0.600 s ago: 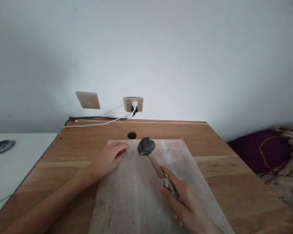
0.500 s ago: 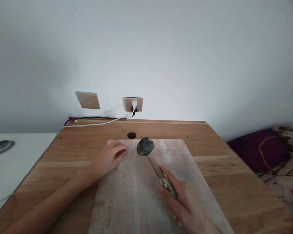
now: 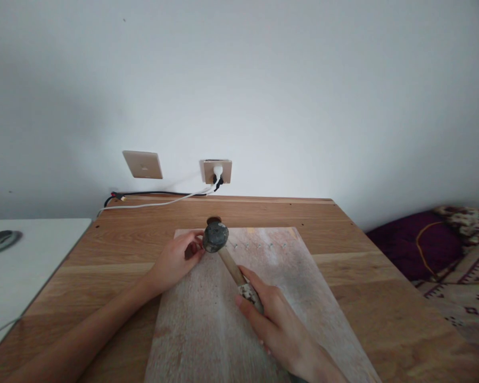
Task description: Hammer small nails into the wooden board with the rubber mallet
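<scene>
The right hand (image 3: 269,319) is closed around the lower end of a hammer (image 3: 223,250), gripping its wooden handle where the wood looks worn and speckled. The handle slants up and to the left from the fist, and the dark, rounded head sits over the far left part of a pale wooden board (image 3: 223,319), close to the board's far edge. Whether the head touches the board or hangs just above it cannot be told from this angle.

The left hand (image 3: 175,260) lies on the board's far left corner, fingers curled narrowly inward with the fingertips right beside the hammer head, on its left. Something small may be pinched between the fingers, but it is hidden, so what the hand holds cannot be told. Its forearm runs back across the desk toward the lower left.

A row of small nails (image 3: 259,246) stands in the board to the right of the hammer head, along the same far edge.

The board lies lengthwise on a brown wooden desk (image 3: 363,287). Behind the board, against the wall, a wall socket (image 3: 217,171) holds a white plug, and a white cable (image 3: 159,202) runs from it leftward along the desk's back edge. A blank wall plate (image 3: 142,164) sits left of the socket. A white surface (image 3: 27,255) adjoins the desk to the left of the board, and a patterned dark cloth (image 3: 435,250) lies to the right.
</scene>
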Action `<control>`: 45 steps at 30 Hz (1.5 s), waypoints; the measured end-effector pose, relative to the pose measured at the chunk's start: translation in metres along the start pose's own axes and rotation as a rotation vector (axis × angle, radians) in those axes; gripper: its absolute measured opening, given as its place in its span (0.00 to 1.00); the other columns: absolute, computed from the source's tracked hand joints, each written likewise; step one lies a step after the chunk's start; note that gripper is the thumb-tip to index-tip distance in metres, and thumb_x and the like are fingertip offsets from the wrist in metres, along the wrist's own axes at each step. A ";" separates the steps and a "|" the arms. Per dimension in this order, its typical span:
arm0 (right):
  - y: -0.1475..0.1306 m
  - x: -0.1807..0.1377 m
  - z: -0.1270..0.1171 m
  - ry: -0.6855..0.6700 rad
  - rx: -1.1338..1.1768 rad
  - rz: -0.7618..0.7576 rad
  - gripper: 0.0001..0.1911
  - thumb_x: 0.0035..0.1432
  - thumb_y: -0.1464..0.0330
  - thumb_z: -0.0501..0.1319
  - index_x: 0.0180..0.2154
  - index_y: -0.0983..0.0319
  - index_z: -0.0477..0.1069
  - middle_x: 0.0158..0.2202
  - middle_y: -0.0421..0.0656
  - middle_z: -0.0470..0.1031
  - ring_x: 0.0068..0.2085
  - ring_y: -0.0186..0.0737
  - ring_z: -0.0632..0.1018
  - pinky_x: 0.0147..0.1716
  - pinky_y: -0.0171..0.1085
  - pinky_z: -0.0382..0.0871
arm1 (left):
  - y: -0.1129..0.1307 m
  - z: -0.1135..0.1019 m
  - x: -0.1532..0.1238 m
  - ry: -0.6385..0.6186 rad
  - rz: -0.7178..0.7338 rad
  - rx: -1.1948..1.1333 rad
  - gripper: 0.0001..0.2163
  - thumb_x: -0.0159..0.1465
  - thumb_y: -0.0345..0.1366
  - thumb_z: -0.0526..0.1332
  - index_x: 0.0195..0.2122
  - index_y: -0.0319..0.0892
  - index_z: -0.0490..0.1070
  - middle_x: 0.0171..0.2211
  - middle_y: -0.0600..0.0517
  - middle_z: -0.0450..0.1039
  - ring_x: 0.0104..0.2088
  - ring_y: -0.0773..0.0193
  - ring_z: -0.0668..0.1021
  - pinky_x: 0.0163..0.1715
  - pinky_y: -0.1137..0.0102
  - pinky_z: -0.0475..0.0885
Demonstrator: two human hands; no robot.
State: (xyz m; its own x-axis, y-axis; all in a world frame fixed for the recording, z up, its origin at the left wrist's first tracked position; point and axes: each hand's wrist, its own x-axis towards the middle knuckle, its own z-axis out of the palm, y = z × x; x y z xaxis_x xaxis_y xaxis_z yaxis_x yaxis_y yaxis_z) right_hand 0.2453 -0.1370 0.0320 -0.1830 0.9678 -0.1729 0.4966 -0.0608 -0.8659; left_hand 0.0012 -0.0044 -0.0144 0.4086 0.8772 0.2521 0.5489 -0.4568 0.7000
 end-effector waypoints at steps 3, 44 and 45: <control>-0.006 0.006 0.003 -0.056 -0.021 -0.044 0.25 0.72 0.58 0.54 0.66 0.57 0.65 0.37 0.42 0.80 0.39 0.44 0.81 0.41 0.41 0.74 | -0.003 0.000 0.000 0.025 -0.046 -0.009 0.14 0.61 0.35 0.61 0.48 0.42 0.73 0.37 0.50 0.81 0.35 0.57 0.82 0.38 0.66 0.76; 0.014 -0.062 -0.006 0.275 0.498 0.303 0.35 0.66 0.43 0.56 0.67 0.53 0.62 0.28 0.39 0.74 0.18 0.35 0.71 0.15 0.34 0.69 | -0.003 0.001 -0.001 -0.001 -0.012 -0.040 0.14 0.65 0.36 0.60 0.52 0.46 0.71 0.36 0.54 0.82 0.33 0.62 0.81 0.41 0.65 0.77; 0.016 -0.068 -0.007 0.289 0.471 0.303 0.35 0.65 0.43 0.56 0.67 0.53 0.63 0.28 0.39 0.74 0.19 0.37 0.73 0.16 0.36 0.71 | -0.003 0.001 -0.001 -0.003 -0.010 -0.039 0.14 0.65 0.36 0.60 0.52 0.46 0.71 0.36 0.54 0.82 0.33 0.63 0.81 0.41 0.65 0.77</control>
State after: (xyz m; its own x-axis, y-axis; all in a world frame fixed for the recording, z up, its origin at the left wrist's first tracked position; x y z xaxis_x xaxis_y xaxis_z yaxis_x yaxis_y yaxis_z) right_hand 0.2717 -0.2023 0.0330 0.1770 0.9136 -0.3661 0.0513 -0.3800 -0.9236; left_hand -0.0002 -0.0036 -0.0172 0.4052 0.8814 0.2427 0.5241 -0.4414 0.7284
